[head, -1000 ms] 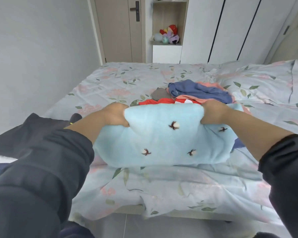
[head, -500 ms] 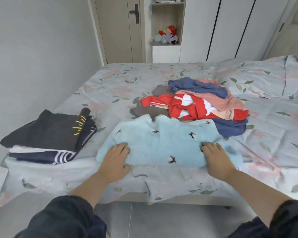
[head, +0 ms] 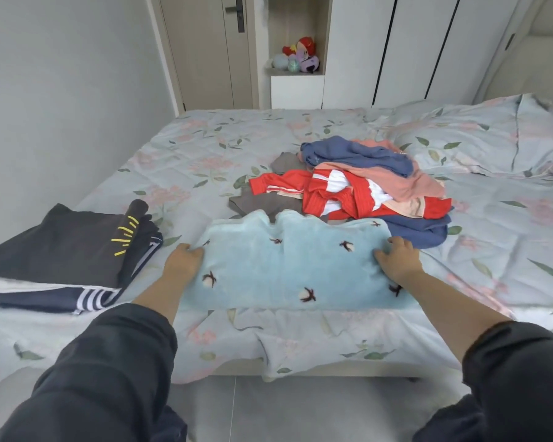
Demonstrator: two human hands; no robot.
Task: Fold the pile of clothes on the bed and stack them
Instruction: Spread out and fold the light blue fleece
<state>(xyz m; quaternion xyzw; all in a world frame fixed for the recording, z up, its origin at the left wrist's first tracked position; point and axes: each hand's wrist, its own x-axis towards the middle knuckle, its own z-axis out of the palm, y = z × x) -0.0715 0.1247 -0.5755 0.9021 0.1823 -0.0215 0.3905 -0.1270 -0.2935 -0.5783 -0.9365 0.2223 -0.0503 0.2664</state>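
Both hands have slid outward along the light-blue garment (head: 288, 266), which lies flat on the bed (head: 205, 148) by its near edge. The left hand (head: 182, 261) and right hand (head: 398, 261) curl their fingers on its side edges. An uneven lift could skew the fold or snag the unfolded pile (head: 364, 186) just behind.

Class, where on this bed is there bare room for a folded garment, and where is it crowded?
Bare: the sheet between folded stack and unfolded pile, toward the far edge; right of the pile, by the pillow. Crowded: around the light-blue garment.
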